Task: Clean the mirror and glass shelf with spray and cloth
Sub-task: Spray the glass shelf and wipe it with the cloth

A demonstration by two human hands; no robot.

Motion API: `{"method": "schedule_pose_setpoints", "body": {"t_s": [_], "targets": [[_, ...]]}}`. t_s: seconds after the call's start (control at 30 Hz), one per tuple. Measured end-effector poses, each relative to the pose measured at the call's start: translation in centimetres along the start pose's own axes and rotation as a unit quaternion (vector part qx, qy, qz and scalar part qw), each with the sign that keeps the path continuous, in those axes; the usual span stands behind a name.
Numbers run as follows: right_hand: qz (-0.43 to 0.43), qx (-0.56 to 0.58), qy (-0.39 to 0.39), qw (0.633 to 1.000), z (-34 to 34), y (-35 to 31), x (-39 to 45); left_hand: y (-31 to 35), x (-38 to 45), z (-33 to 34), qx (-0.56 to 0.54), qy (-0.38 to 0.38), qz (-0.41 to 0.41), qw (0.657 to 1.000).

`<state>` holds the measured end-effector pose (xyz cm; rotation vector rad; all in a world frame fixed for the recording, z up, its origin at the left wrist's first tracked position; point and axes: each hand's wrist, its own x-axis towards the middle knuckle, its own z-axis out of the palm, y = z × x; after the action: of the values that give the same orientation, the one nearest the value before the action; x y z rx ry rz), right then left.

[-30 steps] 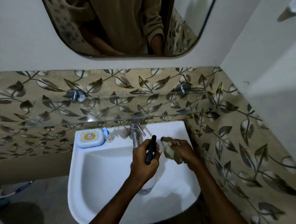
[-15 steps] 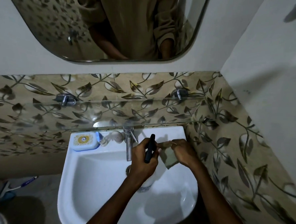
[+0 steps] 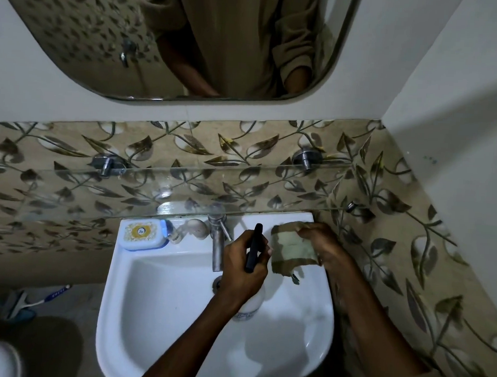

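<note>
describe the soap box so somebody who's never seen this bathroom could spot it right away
Find the white sink under the glass shelf. On its back ledge, left of the steel tap, sits the soap box: the only flat white lid with a gold emblem and blue base.

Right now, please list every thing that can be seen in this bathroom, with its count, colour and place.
mirror: 1, silver rim, wall above the tiles
glass shelf: 1, clear, above the sink
sink: 1, white, centre
tap: 1, steel, back of the sink
soap box: 1, white and blue, sink's back left corner
spray bottle: 1, white with black trigger, in left hand
cloth: 1, tan-green, in right hand
left hand: grips spray bottle
right hand: holds cloth
</note>
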<state>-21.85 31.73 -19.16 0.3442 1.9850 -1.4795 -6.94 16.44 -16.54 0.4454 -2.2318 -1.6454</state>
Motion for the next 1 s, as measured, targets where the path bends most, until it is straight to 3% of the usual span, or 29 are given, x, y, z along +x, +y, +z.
{"method": "schedule_pose_setpoints", "body": {"t_s": [0.13,0.23,0.33,0.43,0.53,0.67,1.0], "targets": [[-0.038,0.037,-0.027,0.998,-0.7,-1.4,1.4,0.1,0.5,0.0,-0.007,0.000,0.003,1.000],[-0.101,-0.085,0.010,0.991,-1.0,-2.1,2.4,0.2,1.1,0.3,-0.003,0.011,0.020,1.000],[-0.211,-0.251,0.099,0.939,-1.7,-0.3,5.3,0.1,1.9,1.0,-0.017,0.012,0.033,0.999],[-0.271,-0.290,0.149,0.906,-1.1,2.3,6.3,0.1,2.7,1.7,-0.010,0.018,0.050,0.999],[-0.272,-0.306,0.130,0.903,1.0,2.5,3.3,-0.4,3.7,2.2,-0.006,0.022,0.066,0.998],[-0.219,-0.463,0.003,0.859,2.7,5.6,3.9,-0.8,5.0,2.9,0.003,0.021,0.069,0.997],[-0.272,-0.507,0.057,0.816,3.6,7.7,5.1,-2.0,7.9,3.3,-0.011,0.021,0.118,0.993]]}}
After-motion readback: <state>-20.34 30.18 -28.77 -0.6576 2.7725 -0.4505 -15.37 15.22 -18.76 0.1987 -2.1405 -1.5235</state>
